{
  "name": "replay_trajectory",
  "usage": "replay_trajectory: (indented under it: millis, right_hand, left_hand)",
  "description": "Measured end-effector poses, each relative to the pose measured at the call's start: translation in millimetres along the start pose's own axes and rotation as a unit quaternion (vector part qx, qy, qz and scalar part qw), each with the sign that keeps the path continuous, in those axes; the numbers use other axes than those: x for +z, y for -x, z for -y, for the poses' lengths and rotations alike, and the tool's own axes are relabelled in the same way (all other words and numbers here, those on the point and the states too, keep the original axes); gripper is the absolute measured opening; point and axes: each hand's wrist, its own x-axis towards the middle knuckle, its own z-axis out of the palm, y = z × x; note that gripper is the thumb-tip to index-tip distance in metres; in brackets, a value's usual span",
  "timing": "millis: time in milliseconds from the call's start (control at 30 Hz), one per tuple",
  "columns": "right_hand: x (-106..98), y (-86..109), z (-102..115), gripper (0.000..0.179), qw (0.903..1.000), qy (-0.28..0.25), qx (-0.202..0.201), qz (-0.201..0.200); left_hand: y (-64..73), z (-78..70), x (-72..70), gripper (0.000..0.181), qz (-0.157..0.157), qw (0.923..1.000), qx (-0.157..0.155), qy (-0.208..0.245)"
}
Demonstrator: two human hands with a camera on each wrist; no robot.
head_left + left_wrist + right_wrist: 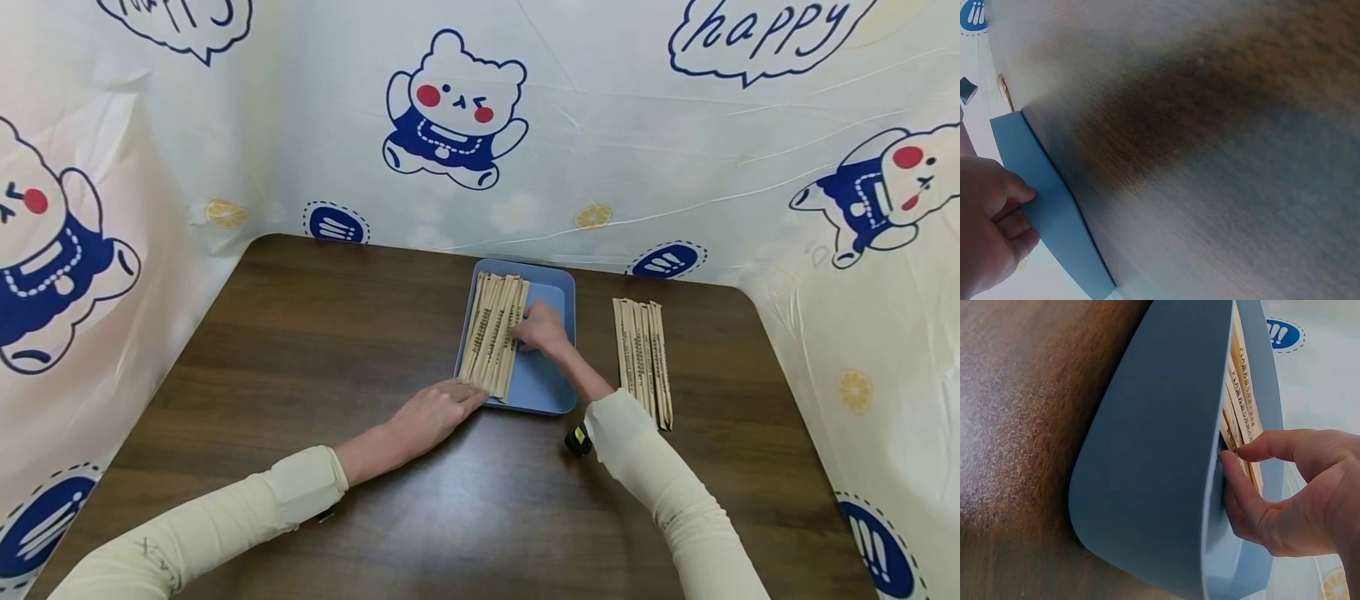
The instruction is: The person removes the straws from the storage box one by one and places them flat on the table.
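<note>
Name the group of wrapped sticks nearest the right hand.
The group inside the blue tray, touched by the right hand; the other group lies directly on the table.

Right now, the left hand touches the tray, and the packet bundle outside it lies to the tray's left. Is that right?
No: the head view shows that bundle lying right of the tray. The left hand does touch the tray.
</note>
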Motion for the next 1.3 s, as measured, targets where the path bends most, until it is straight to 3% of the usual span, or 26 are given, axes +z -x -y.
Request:
replay_trajectory:
  millis: [333, 933, 1100, 1300]
  right_hand:
    - [3.1, -2.3, 2.3, 0.032, 0.9986, 0.052, -0.011, -0.004]
    - [1.9, -3.3, -0.4, 0.016, 0.9903, 0.139, 0.0, -0.002]
    - [-10.7, 0.6, -2.3, 0.027, 0.9918, 0.127, 0.001, 0.013]
    - [-29.9, 7.1, -1.5, 0.035, 0.9971, 0.071, 0.021, 0.018]
  left_hand:
    - [0.8, 0.9, 0.6, 0.037, -0.008, 0.9999, 0.002, 0.006]
    - [1.3, 0.7, -0.3, 0.035, -0.004, 1.0, -0.001, 0.007]
    - [0.3, -0.3, -2.5, 0.035, 0.005, 1.0, -0.003, 0.005]
    - [0.3, -0.7, -2.2, 0.036, 0.008, 1.0, -0.004, 0.0]
